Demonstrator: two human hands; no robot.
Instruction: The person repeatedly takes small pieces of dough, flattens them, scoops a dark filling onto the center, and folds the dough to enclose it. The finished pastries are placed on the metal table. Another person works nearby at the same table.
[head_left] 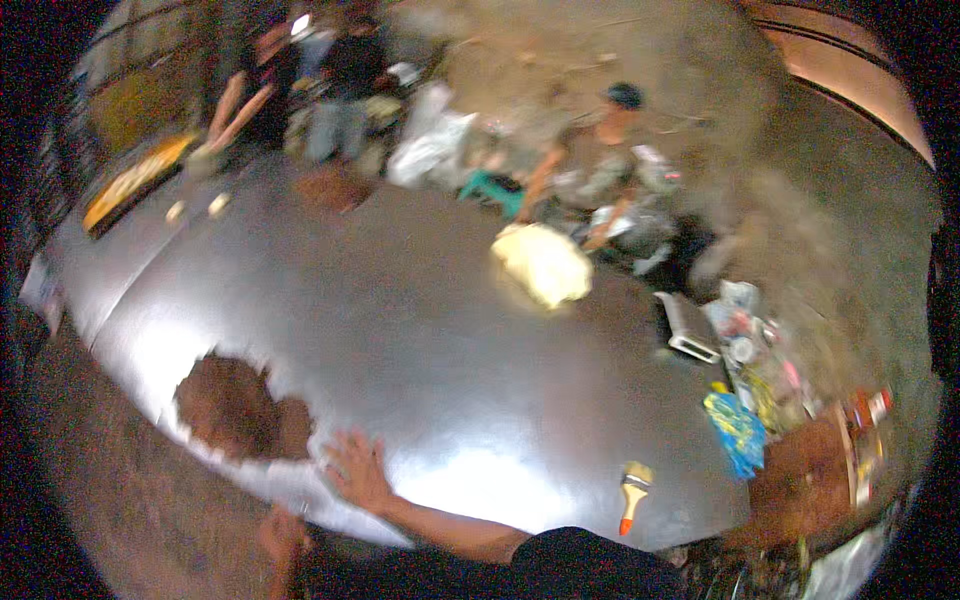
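Observation:
My right hand [357, 474] lies spread on the shiny dark tabletop [400, 290], near its front edge, with nothing in it. Just left of its fingers is a brown patch with ragged edges [235, 408]; whether it is a hole, a worn spot or something lying there, I cannot tell. My left hand [284, 534] is lower, by the near edge, and blur hides how its fingers are set. A flat brush [633, 490] with pale bristles and an orange handle tip rests on the table to the right.
Across the table a seated person [600, 150] reaches toward a pale yellow dough-like sheet [545, 265]. Others stand far left beside a yellow-edged tray [140, 183] and two small pale lumps [218, 205]. A white-framed object [690, 328] and a blue-yellow bag [736, 430] sit at right.

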